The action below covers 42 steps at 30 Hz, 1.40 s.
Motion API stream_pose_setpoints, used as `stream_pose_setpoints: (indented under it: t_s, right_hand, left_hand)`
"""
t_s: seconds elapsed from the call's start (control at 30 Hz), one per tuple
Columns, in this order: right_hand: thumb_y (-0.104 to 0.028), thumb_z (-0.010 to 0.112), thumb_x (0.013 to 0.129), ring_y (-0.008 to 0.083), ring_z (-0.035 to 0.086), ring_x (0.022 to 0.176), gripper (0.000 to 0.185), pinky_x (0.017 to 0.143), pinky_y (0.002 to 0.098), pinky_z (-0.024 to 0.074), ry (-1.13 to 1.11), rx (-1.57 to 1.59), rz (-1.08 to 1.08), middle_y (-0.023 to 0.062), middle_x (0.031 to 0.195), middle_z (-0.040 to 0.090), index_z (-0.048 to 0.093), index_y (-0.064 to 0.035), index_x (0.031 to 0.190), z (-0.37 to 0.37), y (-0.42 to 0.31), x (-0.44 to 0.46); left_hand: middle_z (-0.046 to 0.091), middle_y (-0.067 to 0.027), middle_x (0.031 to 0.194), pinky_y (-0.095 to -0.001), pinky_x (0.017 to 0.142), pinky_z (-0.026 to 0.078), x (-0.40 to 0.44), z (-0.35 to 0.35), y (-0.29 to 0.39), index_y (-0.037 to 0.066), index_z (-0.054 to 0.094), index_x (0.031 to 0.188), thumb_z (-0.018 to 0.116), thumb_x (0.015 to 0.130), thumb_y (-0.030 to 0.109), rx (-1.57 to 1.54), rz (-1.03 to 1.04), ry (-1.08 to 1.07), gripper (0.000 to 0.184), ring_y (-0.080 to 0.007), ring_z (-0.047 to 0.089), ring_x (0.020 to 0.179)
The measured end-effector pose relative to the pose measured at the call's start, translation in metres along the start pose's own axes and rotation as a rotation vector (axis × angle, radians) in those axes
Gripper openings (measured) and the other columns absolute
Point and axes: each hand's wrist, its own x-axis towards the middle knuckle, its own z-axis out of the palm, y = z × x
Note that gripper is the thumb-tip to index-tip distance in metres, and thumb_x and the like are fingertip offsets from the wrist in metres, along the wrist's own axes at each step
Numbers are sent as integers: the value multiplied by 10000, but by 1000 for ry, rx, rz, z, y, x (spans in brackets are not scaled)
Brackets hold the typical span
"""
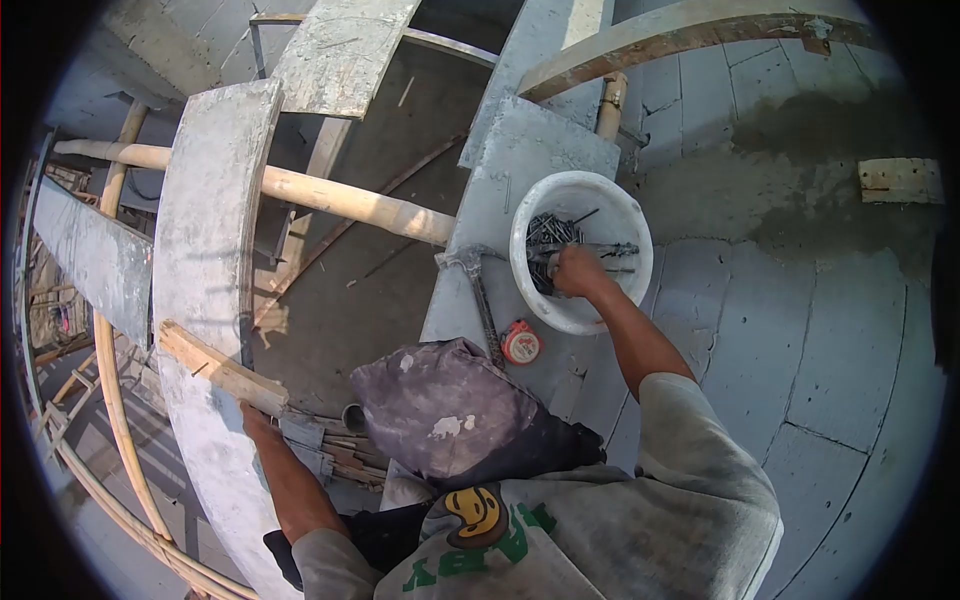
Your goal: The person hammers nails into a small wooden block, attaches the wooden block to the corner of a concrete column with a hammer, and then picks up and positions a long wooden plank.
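My right hand [578, 271] is closed inside a white bucket [638, 215] of nails [553, 232]. Whatever its fingers hold is hidden from above. Beside that hand, a dark metal tool [612, 249] lies across the bucket. My left hand [256, 412] is at the lower end of a short wood block [215, 365] that lies across a curved grey board [205, 220]; it appears to grip the block, its fingers mostly hidden underneath. A hammer [484, 305] and a red tape measure [521, 343] rest on the planks left of the bucket.
A round timber pole [350, 205] runs behind the curved board. Deep openings lie between the boards on the left, with bamboo poles [120, 440] below. Grey planks [750, 340] form the deck on the right. A curved beam [690, 40] arches at the top right.
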Motion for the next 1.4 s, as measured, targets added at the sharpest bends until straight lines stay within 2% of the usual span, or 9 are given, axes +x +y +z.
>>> stream_pose_setpoints:
  t_s: [0.1, 0.43, 0.67, 0.77, 0.93, 1.03, 1.13, 1.23, 1.4]
  right_hand:
    - [-161, 569, 745, 378, 658, 944, 307, 849, 439, 519, -123, 14, -9, 261, 975, 667, 687, 26, 958, -14, -10, -20]
    - [-221, 555, 798, 375, 658, 927, 309, 858, 450, 511, 36, 110, -57, 262, 937, 666, 695, 28, 917, 6, -14, -20]
    - [-187, 614, 788, 393, 674, 871, 248, 767, 451, 544, 30, 19, -57, 250, 911, 676, 700, 23, 888, 10, -29, 2]
    - [-161, 545, 845, 387, 680, 813, 235, 753, 456, 543, 129, -92, -275, 233, 860, 680, 701, 7, 892, 16, -26, 5]
    - [-132, 529, 863, 417, 656, 781, 205, 715, 487, 501, 418, 51, -182, 257, 832, 663, 648, 28, 909, 29, -6, 5]
    - [-149, 534, 857, 422, 632, 778, 220, 711, 466, 485, 631, 372, -146, 242, 835, 654, 620, 44, 919, -19, -22, -23]
    - [-154, 547, 836, 406, 617, 775, 213, 707, 436, 478, 1032, 386, -374, 219, 824, 635, 592, 46, 895, -63, -60, -31]
    - [-137, 562, 810, 401, 624, 820, 231, 747, 420, 485, 662, 127, -311, 221, 886, 651, 607, 56, 929, -106, -108, -45]
    - [-136, 605, 751, 412, 638, 895, 251, 785, 451, 490, 455, -118, -234, 259, 908, 659, 659, 49, 911, -90, -108, -31]
  left_hand:
    - [509, -212, 1323, -478, 989, 429, -10, 9, 0, -58, 425, 1347, 465, 952, 427, 137, 77, 78, 627, -345, 529, 1180]
    - [586, -264, 1158, -448, 808, 537, -8, 38, 27, -110, 495, 1235, 561, 892, 396, 480, 238, 320, 614, -387, 632, 957]
    - [605, -263, 1124, -408, 737, 548, -59, 61, 24, -56, 444, 1308, 544, 915, 293, 250, 344, 381, 535, -363, 651, 916]
    - [591, -174, 1230, -497, 970, 389, -66, 65, 23, 79, 545, 1275, 564, 865, 396, 676, 333, 674, 518, -338, 586, 1106]
    - [602, -144, 1183, -479, 983, 380, -88, 81, 34, 100, 613, 1183, 607, 845, 359, 517, 473, 773, 426, -326, 560, 1115]
    - [580, -191, 1187, -411, 965, 422, -103, 87, 45, 52, 603, 1181, 591, 877, 360, 454, 616, 650, 432, -352, 553, 1116]
    - [593, -195, 1141, -398, 960, 424, -113, 118, 44, 21, 636, 1103, 604, 879, 286, 337, 755, 523, 348, -334, 564, 1088]
    - [602, -188, 1131, -386, 963, 425, -143, 147, 41, 20, 654, 1073, 610, 878, 245, 237, 810, 275, 302, -321, 565, 1096]
    - [648, -151, 1062, -379, 887, 476, -159, 144, 17, 33, 672, 1020, 616, 870, 261, 258, 696, 122, 278, -307, 627, 994]
